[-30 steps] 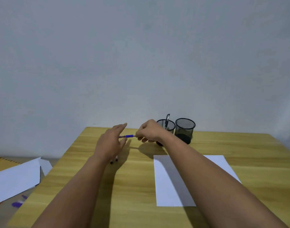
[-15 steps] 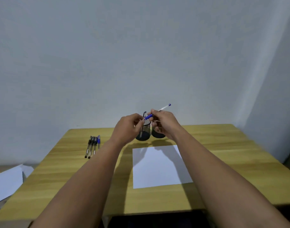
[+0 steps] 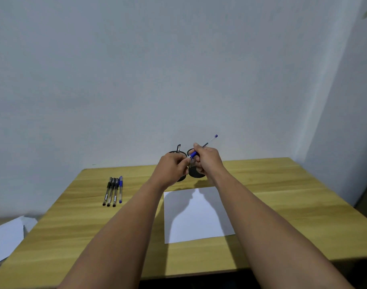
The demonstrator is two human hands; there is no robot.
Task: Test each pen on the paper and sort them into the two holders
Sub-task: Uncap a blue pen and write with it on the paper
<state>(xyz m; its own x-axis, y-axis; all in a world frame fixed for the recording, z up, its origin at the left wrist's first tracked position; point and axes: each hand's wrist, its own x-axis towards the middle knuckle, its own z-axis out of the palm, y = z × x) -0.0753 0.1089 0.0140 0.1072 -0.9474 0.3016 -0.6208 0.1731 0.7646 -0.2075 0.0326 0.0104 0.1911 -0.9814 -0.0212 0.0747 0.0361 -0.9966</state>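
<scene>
Both my hands are raised in front of the two black mesh holders. My right hand (image 3: 207, 161) grips a blue pen (image 3: 207, 141) that slants up to the right. My left hand (image 3: 172, 168) pinches the pen's lower blue end, which looks like the cap. The left holder (image 3: 171, 152) is mostly hidden behind my left hand, and a dark pen clip (image 3: 178, 148) sticks out of it. The right holder (image 3: 196, 174) shows between my hands. A white paper sheet (image 3: 197, 215) lies below them on the wooden table (image 3: 282, 197). Several pens (image 3: 113, 191) lie side by side at the left.
White sheets (image 3: 5, 236) lie off the table's left edge, lower down. A pale wall stands right behind the table, and a second wall closes in at the right. The table's front edge runs just under my forearms.
A second ago my hands were low at the left of the table on the blue pen. They have since lifted it in front of the holders; little has moved in the last half second.
</scene>
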